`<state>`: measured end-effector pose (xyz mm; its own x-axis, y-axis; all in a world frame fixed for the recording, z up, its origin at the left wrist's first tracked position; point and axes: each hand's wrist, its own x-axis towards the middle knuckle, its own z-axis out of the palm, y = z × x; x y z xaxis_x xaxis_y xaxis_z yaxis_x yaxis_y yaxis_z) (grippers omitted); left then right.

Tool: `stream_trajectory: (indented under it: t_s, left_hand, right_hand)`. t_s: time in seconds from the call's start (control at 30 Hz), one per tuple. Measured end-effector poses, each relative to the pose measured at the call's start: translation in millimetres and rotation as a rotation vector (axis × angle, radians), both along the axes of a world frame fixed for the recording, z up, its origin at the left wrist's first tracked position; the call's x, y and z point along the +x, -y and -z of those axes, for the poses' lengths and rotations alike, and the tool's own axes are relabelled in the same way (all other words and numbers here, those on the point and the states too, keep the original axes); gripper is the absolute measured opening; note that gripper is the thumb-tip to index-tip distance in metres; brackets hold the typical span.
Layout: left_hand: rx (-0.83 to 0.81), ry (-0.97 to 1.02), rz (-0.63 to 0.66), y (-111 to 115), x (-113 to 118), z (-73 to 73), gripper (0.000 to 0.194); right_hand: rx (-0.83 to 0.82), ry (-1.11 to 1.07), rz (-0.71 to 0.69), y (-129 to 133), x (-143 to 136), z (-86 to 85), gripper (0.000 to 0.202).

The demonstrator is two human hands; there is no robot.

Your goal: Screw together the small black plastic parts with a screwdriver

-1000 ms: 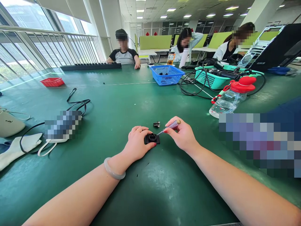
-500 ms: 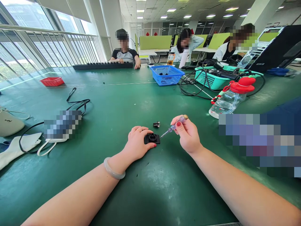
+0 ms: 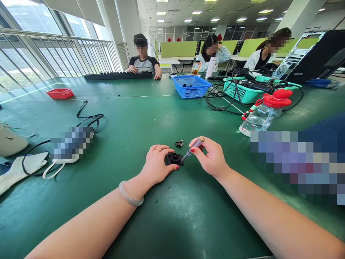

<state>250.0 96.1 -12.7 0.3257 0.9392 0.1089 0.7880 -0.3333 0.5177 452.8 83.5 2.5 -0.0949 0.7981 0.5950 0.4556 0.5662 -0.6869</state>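
My left hand point(image 3: 159, 162) grips a small black rectangular part point(image 3: 175, 158) flat on the green table, thumb along its near edge and fingers over its far side. A round raised piece shows in the middle of the part. In my right hand point(image 3: 208, 156) is a screwdriver point(image 3: 194, 145) with a clear purplish handle, held tilted between thumb and fingers. Its tip reaches the right side of the black part; whether it sits on a screw is too small to tell. Just beyond lies a smaller black piece point(image 3: 179, 143) with metal prongs, touched by neither hand.
A water bottle point(image 3: 265, 113) with a red lid leans at the right. Farther back are a blue basket point(image 3: 192, 91), a teal basket point(image 3: 244, 94) with cables and a red tray point(image 3: 59, 94). A corded pouch point(image 3: 71, 144) lies left. Several people sit beyond.
My right hand has moved left and the screwdriver is held more steeply, its tip now over the right side of the black part. My left hand has stayed in place.
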Motion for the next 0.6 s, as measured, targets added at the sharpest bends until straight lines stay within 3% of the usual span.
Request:
stream_trajectory:
  t_s: [0.23,0.4,0.6]
  left_hand:
    - [0.005,0.009,-0.016,0.0,0.1,-0.5,0.044]
    - [0.004,-0.004,-0.006,0.5,1.2,-2.0,0.043]
    - [0.039,-0.022,0.005,-0.3,1.0,0.9,0.041]
  right_hand:
    - [0.047,-0.081,-0.087,0.1,-1.4,3.3,0.014]
    - [0.197,-0.193,-0.161,8.7,-6.5,7.0,0.027]
    - [0.303,-0.086,-0.189,14.8,-12.6,9.3,0.030]
